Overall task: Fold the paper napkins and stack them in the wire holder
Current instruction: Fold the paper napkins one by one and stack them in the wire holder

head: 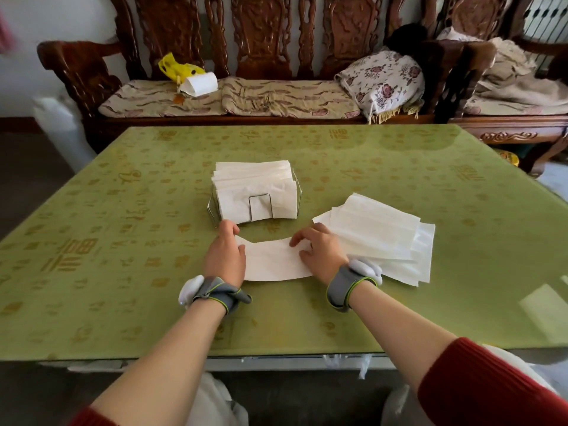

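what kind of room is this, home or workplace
Most likely a home living room: a carved wooden bench with floral cushions stands behind a table under a green patterned cover.

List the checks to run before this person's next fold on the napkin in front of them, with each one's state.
1. Napkin lies flat on the table, apart from the other paper: ok.
2. Left hand holds the napkin's left end: ok.
3. Right hand presses the right end with its fingers spread: ok.
4. Napkin's edges line up: cannot tell, the hands cover both ends.
5. Room left in the wire holder: cannot tell, its folded napkins already rise above the wire.
6. Loose pile close beside the right hand: ok.
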Demonstrator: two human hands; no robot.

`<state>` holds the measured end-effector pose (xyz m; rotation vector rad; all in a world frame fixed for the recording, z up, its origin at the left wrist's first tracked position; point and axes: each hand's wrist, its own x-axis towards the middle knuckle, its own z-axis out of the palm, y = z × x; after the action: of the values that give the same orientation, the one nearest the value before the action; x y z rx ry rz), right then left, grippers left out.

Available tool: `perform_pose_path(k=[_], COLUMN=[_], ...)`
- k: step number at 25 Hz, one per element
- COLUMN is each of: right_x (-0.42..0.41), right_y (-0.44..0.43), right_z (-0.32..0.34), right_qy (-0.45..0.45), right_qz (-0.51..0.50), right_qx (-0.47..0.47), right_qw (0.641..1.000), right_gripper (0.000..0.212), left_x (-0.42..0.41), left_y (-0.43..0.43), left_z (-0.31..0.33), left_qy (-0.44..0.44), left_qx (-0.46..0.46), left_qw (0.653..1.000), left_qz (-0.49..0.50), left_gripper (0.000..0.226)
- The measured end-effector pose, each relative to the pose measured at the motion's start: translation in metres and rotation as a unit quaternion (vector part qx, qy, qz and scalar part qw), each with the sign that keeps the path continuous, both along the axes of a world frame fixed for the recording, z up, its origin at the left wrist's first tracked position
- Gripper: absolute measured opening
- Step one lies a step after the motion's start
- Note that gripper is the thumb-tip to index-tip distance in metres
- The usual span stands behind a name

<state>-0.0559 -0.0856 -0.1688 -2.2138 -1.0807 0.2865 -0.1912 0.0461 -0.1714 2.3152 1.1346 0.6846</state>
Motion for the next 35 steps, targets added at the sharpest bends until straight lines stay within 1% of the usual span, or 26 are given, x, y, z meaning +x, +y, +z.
perform_pose_path(k=[4,7,9,11,12,14,16,18,20,21,23,26,30,31,33,35], right_x=[0.000,-0.005,-0.007,-0.005,-0.002,0.010,0.026,0.043,0.058,0.065,0.074,0.075,0.077,0.078,0.079,0.079], right_y=[0.011,0.012,0.011,0.006,0.003,-0.009,-0.025,-0.044,-0.063,-0.071,-0.084,-0.090,-0.088,-0.088,-0.088,-0.088], right_z=[-0.011,-0.013,-0.012,-0.009,-0.007,0.001,0.008,0.012,0.011,0.009,0.004,-0.001,0.000,0.001,0.001,0.003], right_qy=[-0.096,-0.138,-0.148,-0.147,-0.142,-0.127,-0.123,-0.118,-0.107,-0.100,-0.085,-0.083,-0.112,-0.119,-0.132,-0.128], right_qz=[0.018,-0.015,-0.019,-0.006,-0.001,-0.014,-0.045,-0.080,-0.122,-0.139,-0.150,-0.136,-0.118,-0.116,-0.121,-0.146], right_qx=[-0.069,-0.073,-0.060,-0.041,-0.030,-0.004,0.018,0.030,0.041,0.033,-0.019,-0.085,-0.102,-0.105,-0.092,-0.057], right_qw=[0.993,0.988,0.987,0.988,0.989,0.992,0.991,0.989,0.986,0.985,0.985,0.983,0.981,0.981,0.979,0.979], right_gripper=[0.037,0.037,0.036,0.037,0.038,0.039,0.038,0.034,0.029,0.029,0.034,0.047,0.058,0.059,0.058,0.058], left_x=[0.006,0.008,0.008,0.009,0.011,0.023,0.040,0.061,0.082,0.091,0.110,0.130,0.147,0.149,0.155,0.158], left_y=[0.010,0.012,0.010,0.006,0.001,-0.014,-0.033,-0.052,-0.067,-0.072,-0.078,-0.080,-0.077,-0.077,-0.076,-0.078], left_z=[-0.014,-0.020,-0.018,-0.014,-0.011,-0.006,-0.004,-0.005,-0.004,-0.003,0.001,0.007,0.006,0.007,0.010,0.016], left_qy=[0.077,0.112,0.113,0.079,0.055,0.027,0.042,0.049,0.026,0.015,0.012,0.041,0.133,0.141,0.134,0.094], left_qx=[0.090,0.131,0.148,0.168,0.172,0.161,0.107,0.040,0.006,0.009,0.037,0.072,0.109,0.111,0.121,0.143], left_qw=[0.992,0.984,0.982,0.981,0.981,0.976,0.974,0.973,0.973,0.973,0.972,0.971,0.946,0.944,0.947,0.953], left_qz=[-0.043,-0.047,-0.036,-0.050,-0.073,-0.142,-0.195,-0.223,-0.230,-0.230,-0.231,-0.226,-0.273,-0.276,-0.266,-0.249], left_gripper=[0.009,0.009,0.010,0.014,0.017,0.023,0.031,0.039,0.039,0.038,0.038,0.038,0.038,0.036,0.026,0.014])
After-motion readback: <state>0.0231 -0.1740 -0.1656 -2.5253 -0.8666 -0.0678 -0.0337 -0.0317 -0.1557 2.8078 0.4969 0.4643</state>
